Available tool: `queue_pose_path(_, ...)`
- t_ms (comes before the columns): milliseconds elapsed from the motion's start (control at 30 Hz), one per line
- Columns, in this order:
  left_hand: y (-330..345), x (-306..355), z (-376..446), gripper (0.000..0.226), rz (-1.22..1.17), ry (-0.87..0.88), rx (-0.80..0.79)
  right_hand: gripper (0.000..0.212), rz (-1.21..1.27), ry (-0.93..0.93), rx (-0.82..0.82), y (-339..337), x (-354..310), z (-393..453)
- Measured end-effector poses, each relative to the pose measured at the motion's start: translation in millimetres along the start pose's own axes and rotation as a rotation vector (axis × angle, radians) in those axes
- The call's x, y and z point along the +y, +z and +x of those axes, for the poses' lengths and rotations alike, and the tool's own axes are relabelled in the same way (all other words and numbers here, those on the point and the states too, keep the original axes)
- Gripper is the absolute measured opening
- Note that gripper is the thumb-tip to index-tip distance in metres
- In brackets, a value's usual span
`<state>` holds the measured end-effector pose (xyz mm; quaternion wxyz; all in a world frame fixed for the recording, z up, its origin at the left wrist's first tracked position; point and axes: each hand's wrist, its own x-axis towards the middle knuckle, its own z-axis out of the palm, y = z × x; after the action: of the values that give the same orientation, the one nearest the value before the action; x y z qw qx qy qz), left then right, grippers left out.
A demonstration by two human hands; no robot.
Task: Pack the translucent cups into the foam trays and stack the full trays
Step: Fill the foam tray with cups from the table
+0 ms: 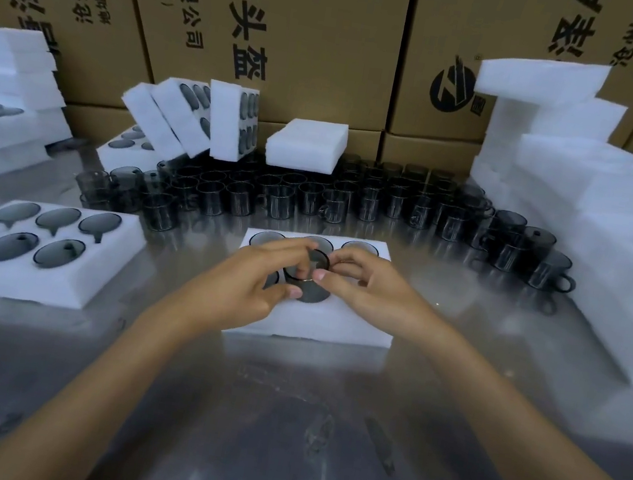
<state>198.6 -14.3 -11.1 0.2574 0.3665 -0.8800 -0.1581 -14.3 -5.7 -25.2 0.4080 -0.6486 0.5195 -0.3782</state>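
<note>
Both hands' [303, 279] grip closed, forearms outstretched

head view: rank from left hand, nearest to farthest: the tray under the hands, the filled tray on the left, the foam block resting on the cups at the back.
From the left hand:
1. Tray under the hands: directly beneath.
2. Filled tray: off to the left, near edge of the table.
3. Foam block: at the back, on top of the loose cups.

left hand [256, 276] hiding tray pockets [272, 279]

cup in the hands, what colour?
Translucent smoky grey cup, dark rim; head view.
</note>
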Motion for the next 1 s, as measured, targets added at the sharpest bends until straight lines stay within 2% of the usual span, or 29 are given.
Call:
queue_pose_path(100,4,2,1,0.022,-0.018,0.001,-0.008,0.025,-0.036,-0.056,-0.013,-2,2,-2)
queue_pose_path(167,10,2,1,0.029,-0.035,-0.063,0.005,0.031,-0.115,-0.101,-0.015,-3,4,-3)
queue_pose_path(267,14,-3,-3,0.05,-0.122,-0.208,0.073,0.038,-0.272,-0.138,0.011,-2,5,-6)
queue_pose_path(333,16,-4,-6,0.06,-0.23,-0.214,0.092,0.04,-0.41,-0.169,0.051,-2,8,-8)
queue_pose_path(467,29,-5,-8,0.048,-0.234,-0.224,0.137,0.042,-0.595,-0.191,0.071,-4,13,-9)
queue_pose_path(567,30,-6,-4,0.054,-0.176,-0.233,0.146,0.043,-0.629,-0.192,0.039,-4,13,-6)
queue_pose_path(667,27,-7,0,0.059,-0.169,-0.217,0.087,0.043,-0.683,-0.198,0.016,-7,11,-3)
queue_pose_path(833,24,-7,5,0.067,0.02,-0.21,0.023,0.04,-0.712,-0.206,-0.05,-12,7,1)
queue_pose_path(933,22,-9,3,0.06,0.057,-0.213,0.044,0.029,-0.635,-0.159,-0.089,-16,4,8)
queue_pose_path(1000,20,-11,2,0.051,-0.019,-0.233,0.099,0.015,-0.555,-0.113,-0.053,-15,-2,22)
